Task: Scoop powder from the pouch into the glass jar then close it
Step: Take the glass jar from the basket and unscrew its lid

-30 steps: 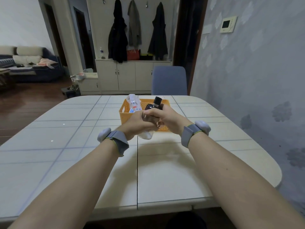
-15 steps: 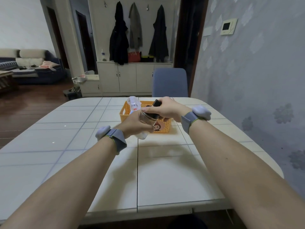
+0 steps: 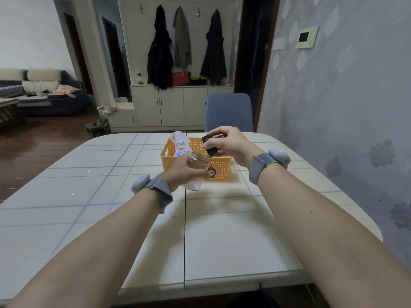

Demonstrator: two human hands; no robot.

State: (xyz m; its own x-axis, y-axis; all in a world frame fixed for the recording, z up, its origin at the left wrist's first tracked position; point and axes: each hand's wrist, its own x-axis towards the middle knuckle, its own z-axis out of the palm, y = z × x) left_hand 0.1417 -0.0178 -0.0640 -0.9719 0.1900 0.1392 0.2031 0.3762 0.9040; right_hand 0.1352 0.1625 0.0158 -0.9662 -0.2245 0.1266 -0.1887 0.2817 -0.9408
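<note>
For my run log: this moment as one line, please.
left hand grips glass jar | right hand holds black lid off jar | pouch in orange basket

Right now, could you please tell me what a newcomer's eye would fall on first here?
Above the middle of the table, the left hand grips a tilted, open-mouthed glass jar, while the right hand pinches the black lid just above its rim. Right behind them an orange basket sits on the white tiled table, with a white pouch standing in its left end.
</note>
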